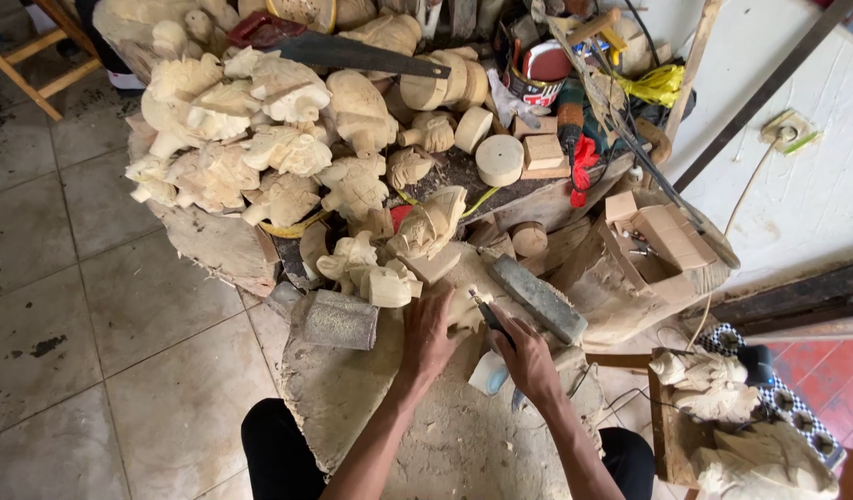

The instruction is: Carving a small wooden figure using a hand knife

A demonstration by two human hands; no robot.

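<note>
My left hand grips a small pale wooden carving and presses it onto a big worn wooden block in front of my knees. My right hand is closed around a slim dark carving tool whose tip touches the carving. A light blue and white object lies just under my right hand. Several unfinished pale carvings stand right beyond my left hand.
A heap of rough wooden figures fills the back left, with a handsaw on top. A grey sharpening stone and a wire brush block flank the hands. Round wood discs, tools, an open cardboard box and more carvings sit right.
</note>
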